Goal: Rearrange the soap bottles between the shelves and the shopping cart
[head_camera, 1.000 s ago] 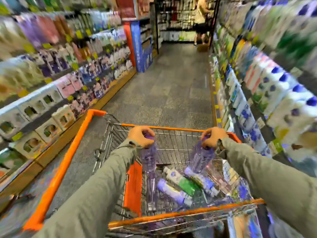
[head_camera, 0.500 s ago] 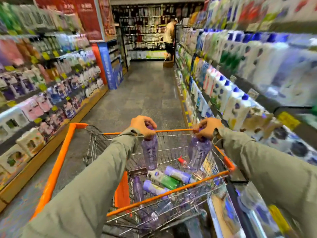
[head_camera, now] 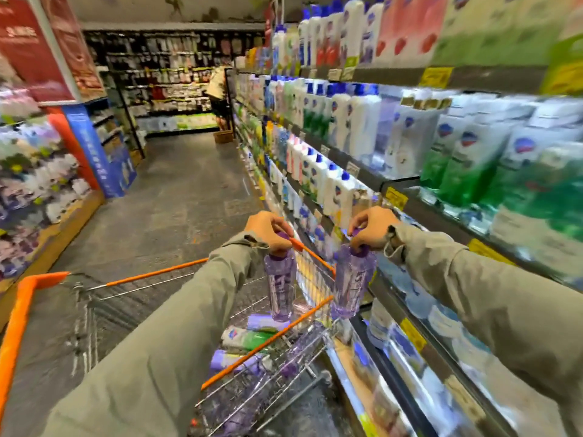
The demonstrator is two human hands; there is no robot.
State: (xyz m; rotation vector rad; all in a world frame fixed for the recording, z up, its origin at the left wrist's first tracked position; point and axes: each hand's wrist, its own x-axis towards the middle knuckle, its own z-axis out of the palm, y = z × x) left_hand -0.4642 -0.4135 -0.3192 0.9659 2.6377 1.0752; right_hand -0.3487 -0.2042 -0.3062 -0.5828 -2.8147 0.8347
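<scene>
"Above the shopping cart (head_camera: 157,272), two clear purple soap bottles are held up by their caps. The left bottle (head_camera: 280,285) is pinched at the top by the curled fingers of the left hand (head_camera: 268,230), and the right bottle (head_camera: 348,285) is gripped the same way by the right hand (head_camera: 370,227). Both are hung upright, the left over the basket, the right at the cart's shelf-side corner, close to the shelves (head_camera: 397,184)."

"How are they expected to handle?"

"Stiff, smooth plastic with liquid inside is judged likely: some weight, little give, and a wall that may slip. Each bottle is left free to swing when it is taken by the cap. A hold round the body is thought steadier for setting down."

"And what is found in the way?"

"Below, a green-and-white bottle (head_camera: 252,337) and lilac bottles (head_camera: 266,323) are seen lying in the basket. The orange rim (head_camera: 312,255) is crossed between the two held bottles. White blue-capped bottles (head_camera: 336,193) are packed closely along the shelves, so a free gap would be needed. A person (head_camera: 217,89) is seen far down the aisle, well apart."
</scene>
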